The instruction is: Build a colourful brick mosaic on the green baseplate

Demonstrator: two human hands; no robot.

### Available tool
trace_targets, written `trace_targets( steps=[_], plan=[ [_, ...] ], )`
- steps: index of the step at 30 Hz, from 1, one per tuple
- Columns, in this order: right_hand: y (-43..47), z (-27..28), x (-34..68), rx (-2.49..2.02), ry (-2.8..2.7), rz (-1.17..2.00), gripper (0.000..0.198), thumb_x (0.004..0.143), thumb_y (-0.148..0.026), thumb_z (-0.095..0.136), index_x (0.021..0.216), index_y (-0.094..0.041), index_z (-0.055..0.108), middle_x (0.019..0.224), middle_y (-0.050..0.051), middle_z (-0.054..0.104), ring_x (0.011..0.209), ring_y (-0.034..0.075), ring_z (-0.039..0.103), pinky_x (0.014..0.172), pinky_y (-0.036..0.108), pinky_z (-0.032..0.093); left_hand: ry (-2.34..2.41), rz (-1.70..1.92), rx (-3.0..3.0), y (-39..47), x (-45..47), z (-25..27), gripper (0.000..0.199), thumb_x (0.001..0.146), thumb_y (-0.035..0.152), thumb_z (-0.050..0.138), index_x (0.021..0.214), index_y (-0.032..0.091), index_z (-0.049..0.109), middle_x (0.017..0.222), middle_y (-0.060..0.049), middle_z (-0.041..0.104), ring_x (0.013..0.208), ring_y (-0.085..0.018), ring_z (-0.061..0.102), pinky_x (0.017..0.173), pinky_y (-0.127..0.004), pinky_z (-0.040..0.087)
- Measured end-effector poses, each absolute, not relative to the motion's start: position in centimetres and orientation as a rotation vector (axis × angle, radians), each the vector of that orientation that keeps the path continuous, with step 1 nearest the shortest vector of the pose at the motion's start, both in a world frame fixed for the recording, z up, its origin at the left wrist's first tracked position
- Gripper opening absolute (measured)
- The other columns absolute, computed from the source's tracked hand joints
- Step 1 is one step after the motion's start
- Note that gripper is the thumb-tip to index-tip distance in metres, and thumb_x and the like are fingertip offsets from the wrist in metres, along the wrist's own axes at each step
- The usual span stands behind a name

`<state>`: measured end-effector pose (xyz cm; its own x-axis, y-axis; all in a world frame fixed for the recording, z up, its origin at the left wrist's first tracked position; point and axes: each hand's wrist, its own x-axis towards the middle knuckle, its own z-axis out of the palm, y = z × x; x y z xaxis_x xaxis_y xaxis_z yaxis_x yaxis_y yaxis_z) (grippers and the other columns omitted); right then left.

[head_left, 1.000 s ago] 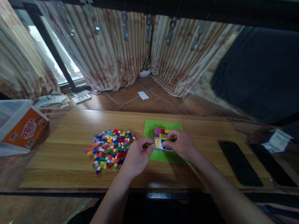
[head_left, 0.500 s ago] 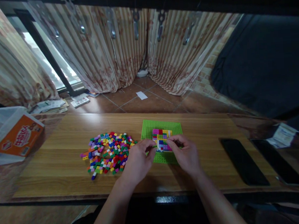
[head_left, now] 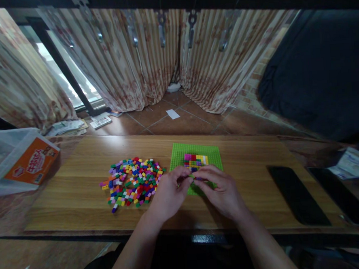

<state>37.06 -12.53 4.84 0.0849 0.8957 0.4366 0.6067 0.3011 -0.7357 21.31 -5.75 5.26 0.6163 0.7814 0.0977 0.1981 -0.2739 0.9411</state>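
My left hand [head_left: 171, 192] is closed in a pinch just in front of the built-up bricks, with a small yellow-green toy brick [head_left: 191, 176] at its fingertips. Close against it, my right hand [head_left: 221, 188] also has its thumb and fingers pressed together; what lies between them is too small to make out. Both hands are over the near part of the green baseplate [head_left: 212, 152]. On that plate sits a block of colourful toy bricks [head_left: 196, 158], pink, red, yellow and white along its far side. The fingers hide its near part.
A loose pile of toy bricks [head_left: 134, 184] spreads left of my left hand on the wooden table [head_left: 80, 201]. A clear plastic box with an orange label [head_left: 32, 161] stands at the far left. Two flat black objects, one on the table [head_left: 297, 194], lie at the right.
My hands have come together in front of the brick block, the right moving left and the fingertips meeting. They now cover more of its near side. The view has shifted slightly.
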Motion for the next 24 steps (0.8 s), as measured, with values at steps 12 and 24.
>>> trace_targets(
  steps=[12,24],
  plan=[
    [-12.2,3.9,37.6,-1.611,-1.558,0.257,0.009,0.084,-0.025,0.064,0.088,-0.025,0.072,0.095,0.004,0.063,0.091,0.019,0.059,0.083,0.037,0.049,1.065,0.758,1.767,-4.6,20.8,5.0,0.020,0.088,0.029,0.047,0.083,0.016,0.062,0.072,-0.001,0.062,0.066,-0.012,0.056,0.060,-0.022,0.042],
    [-11.9,3.5,36.8,-1.696,-1.526,0.167,0.007,0.081,-0.026,0.066,0.082,-0.026,0.073,0.099,0.004,0.062,0.099,0.023,0.054,0.088,0.043,0.046,1.104,0.662,1.871,-5.3,21.4,4.4,0.016,0.083,0.019,0.052,0.093,0.017,0.064,0.081,-0.003,0.068,0.066,-0.013,0.060,0.062,-0.023,0.045]
  ],
)
